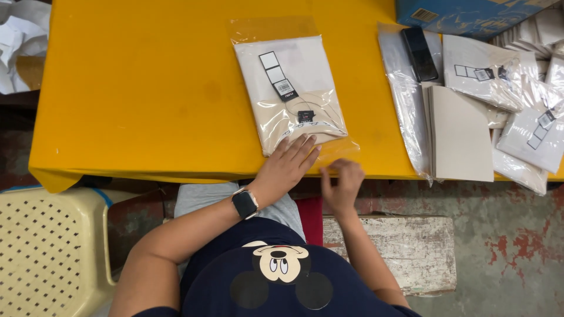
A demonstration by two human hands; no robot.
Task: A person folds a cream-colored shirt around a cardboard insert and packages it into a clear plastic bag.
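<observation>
- Yellow tabletop (147, 88) fills the view, and a clear plastic bag (289, 88) with a folded cream garment inside lies flat near its front edge.
- Left hand (288, 164), a dark smartwatch (244, 203) on its wrist, lies flat with fingers spread on the near end of the bag, pressing it down.
- Right hand (342, 185) sits just beside it at the bag's lower right corner, fingers curled and pinching the loose plastic edge there.
- Both hands are close together but apart, each on the same bag.
- Small tags on a thin string (286, 88) show through the plastic on top of the garment.
- Off to the right, a stack of grey cardboard sheets (461, 135) lies beside empty clear sleeves (405, 100), with a black phone (420, 54) resting on them.
- More bagged garments (517, 94) are piled at the far right, under a blue box (470, 14).
- Pale yellow plastic chair (47, 246) stands at lower left, beside the person's dark shirt.
</observation>
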